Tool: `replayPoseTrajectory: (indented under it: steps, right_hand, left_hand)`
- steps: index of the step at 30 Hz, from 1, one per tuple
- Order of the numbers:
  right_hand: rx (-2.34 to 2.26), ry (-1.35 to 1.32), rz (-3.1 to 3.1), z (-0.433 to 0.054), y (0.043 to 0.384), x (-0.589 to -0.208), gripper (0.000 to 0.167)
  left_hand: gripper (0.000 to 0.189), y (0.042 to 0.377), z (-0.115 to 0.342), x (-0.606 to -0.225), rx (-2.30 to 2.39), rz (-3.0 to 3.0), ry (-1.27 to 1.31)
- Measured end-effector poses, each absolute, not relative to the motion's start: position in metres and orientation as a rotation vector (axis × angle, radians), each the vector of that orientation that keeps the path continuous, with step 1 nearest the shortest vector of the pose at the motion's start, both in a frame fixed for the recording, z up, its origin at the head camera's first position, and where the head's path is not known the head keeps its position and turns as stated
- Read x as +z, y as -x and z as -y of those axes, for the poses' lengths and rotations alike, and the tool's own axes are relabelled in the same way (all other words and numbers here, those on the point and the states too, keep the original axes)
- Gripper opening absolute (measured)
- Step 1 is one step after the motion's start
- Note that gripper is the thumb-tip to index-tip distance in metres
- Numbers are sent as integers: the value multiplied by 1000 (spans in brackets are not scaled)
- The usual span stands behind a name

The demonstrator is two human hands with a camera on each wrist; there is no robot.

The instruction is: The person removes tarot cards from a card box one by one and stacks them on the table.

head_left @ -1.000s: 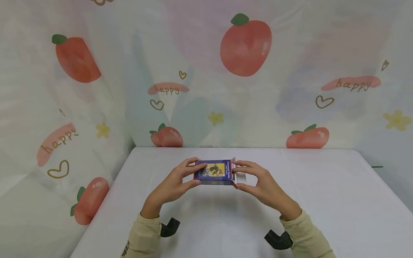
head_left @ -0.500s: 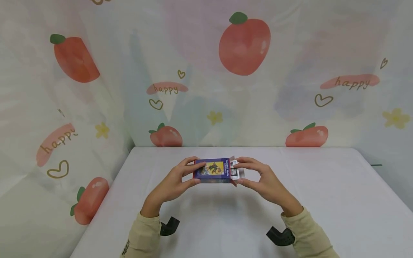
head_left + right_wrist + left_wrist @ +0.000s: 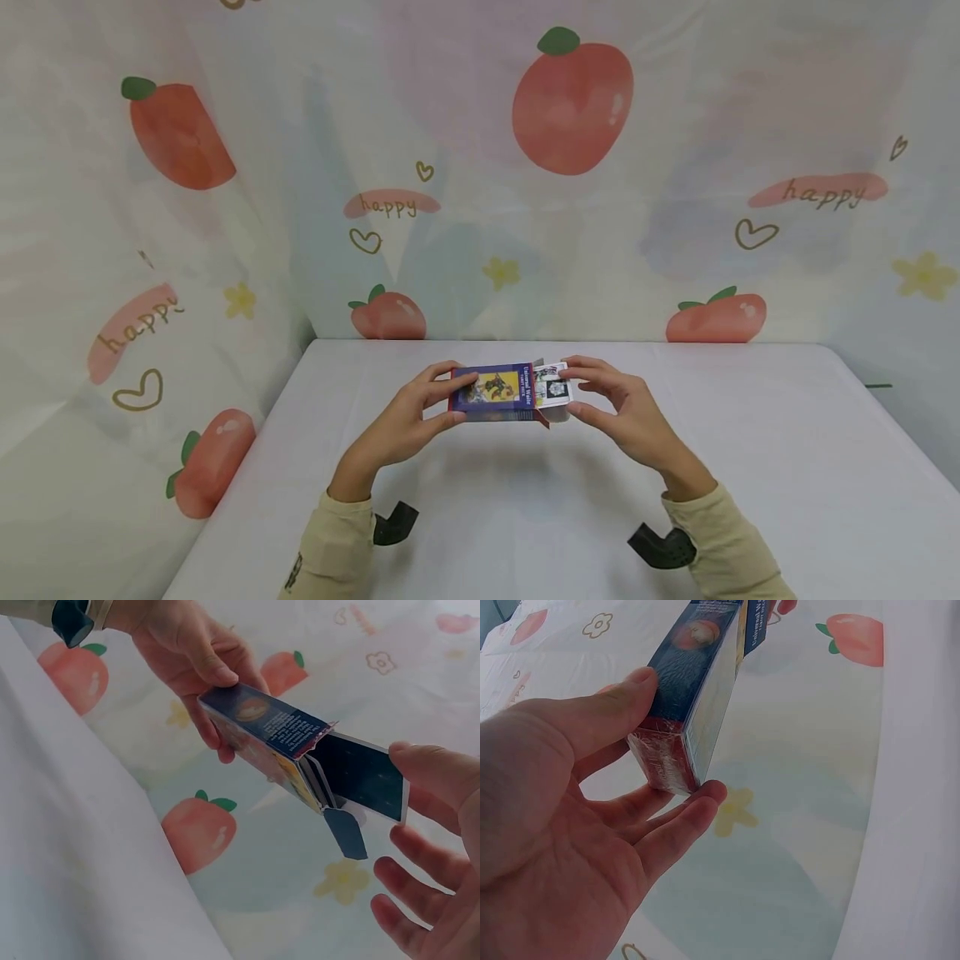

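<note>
A blue tarot card box with a yellow picture on its face is held above the table. My left hand grips its left end, thumb on one side and fingers on the other; the left wrist view shows the box's red end near the fingertips. Out of the open right end stick tarot cards with white borders. My right hand pinches their outer end between thumb and fingers. In the right wrist view a dark card back shows beside an open box flap. How many cards are out cannot be told.
A white cloth covers the table. Behind it hangs a backdrop printed with peaches, hearts and flowers. Black curved mounts sit at both wrists, by the beige sleeves.
My right hand has moved to the right, drawing the cards farther out of the box. My left hand and the box have stayed nearly in place, the box rising slightly in view.
</note>
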State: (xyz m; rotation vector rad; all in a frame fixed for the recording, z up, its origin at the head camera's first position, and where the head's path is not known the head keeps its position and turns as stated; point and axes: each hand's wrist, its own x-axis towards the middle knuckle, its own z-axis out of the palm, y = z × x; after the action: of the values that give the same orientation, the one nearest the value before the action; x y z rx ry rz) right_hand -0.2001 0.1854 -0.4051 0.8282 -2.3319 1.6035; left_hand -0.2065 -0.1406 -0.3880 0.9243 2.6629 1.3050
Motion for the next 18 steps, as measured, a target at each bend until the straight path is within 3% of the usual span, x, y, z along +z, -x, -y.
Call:
replayPoseTrajectory:
  steps: [18]
  right_hand:
    - [1850,-769,2181,-188,196,-400,35]
  left_hand:
    - [53,204,140,-386,1321,-2646,-908]
